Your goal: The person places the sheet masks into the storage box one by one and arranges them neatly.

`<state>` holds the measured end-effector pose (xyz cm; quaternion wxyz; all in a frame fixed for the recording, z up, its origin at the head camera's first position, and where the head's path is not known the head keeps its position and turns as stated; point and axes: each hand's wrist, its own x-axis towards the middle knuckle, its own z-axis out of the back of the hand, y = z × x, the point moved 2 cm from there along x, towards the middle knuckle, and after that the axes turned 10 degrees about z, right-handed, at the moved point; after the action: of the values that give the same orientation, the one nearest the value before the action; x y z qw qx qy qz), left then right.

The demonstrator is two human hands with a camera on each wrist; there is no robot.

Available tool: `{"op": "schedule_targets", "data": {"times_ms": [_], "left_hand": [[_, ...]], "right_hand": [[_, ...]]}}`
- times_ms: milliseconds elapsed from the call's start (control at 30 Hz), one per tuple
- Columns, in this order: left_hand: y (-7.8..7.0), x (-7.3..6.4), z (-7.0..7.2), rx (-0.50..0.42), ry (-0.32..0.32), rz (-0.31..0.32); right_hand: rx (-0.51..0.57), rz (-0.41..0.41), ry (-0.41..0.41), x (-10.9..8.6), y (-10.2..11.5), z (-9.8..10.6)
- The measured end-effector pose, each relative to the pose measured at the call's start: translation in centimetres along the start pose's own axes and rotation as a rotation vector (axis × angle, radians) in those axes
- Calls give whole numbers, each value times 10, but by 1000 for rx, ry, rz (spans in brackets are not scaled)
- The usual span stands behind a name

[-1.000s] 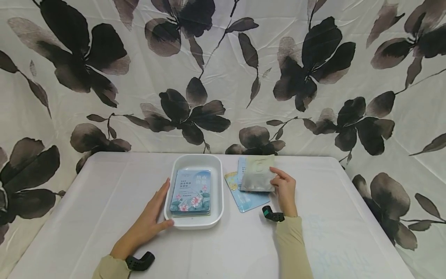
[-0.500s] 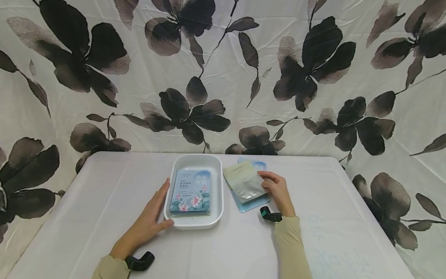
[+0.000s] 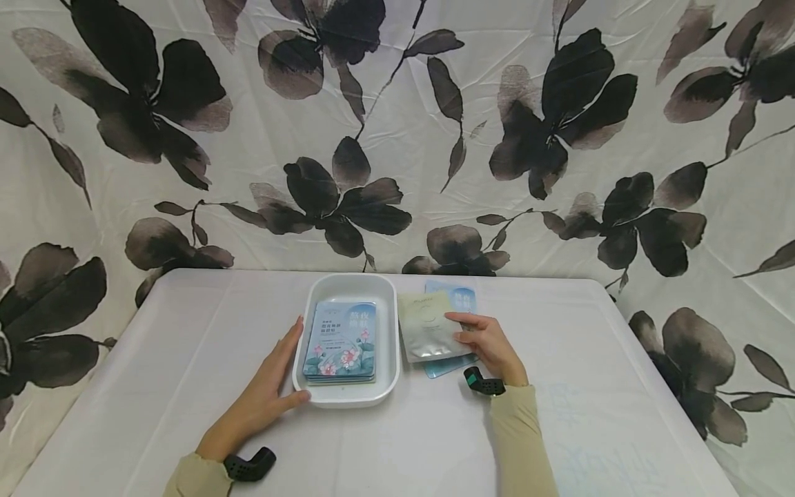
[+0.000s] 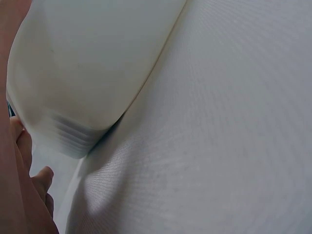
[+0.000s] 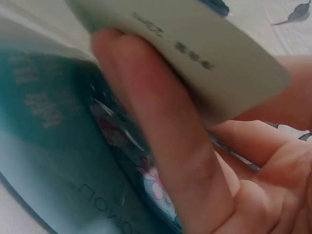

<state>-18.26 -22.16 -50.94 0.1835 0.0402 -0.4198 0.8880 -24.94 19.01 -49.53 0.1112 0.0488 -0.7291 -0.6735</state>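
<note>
My right hand [image 3: 493,348] pinches the right edge of a pale green and silver face mask sachet [image 3: 428,335], between thumb and fingers. Held over blue mask sachets [image 3: 464,298], it covers most of them; their glossy fronts [image 5: 53,141] show below my fingers in the right wrist view. My left hand [image 3: 267,390] lies along the left side of a white tray [image 3: 393,345], fingers extended, thumb at its near corner. Inside the tray is a stack of blue floral mask sachets [image 3: 340,342]. The left wrist view shows the tray's outer wall [image 4: 92,58] and some fingertips [image 4: 43,178].
A white cloth covers the table [image 3: 385,455]. Behind it hangs a white curtain [image 3: 397,228] with dark flowers. The tray's right rim stands close beside the held sachet. Black wrist cameras sit on both sleeves.
My right hand has carried the green sachet leftward and a little nearer, turning it, so it now covers the yellow-patterned part of the sachets below. My left hand and the tray have stayed put.
</note>
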Motion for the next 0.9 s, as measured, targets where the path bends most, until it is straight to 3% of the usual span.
{"op": "schedule_targets", "data": {"times_ms": [533, 667, 900], "left_hand": [[-1, 0, 1, -3, 5, 9], [-1, 0, 1, 0, 7, 13], [-2, 0, 2, 0, 4, 20]], "right_hand": [[261, 123, -253, 2, 11, 0], [293, 165, -216, 3, 11, -5], [368, 219, -55, 5, 14, -27]]}}
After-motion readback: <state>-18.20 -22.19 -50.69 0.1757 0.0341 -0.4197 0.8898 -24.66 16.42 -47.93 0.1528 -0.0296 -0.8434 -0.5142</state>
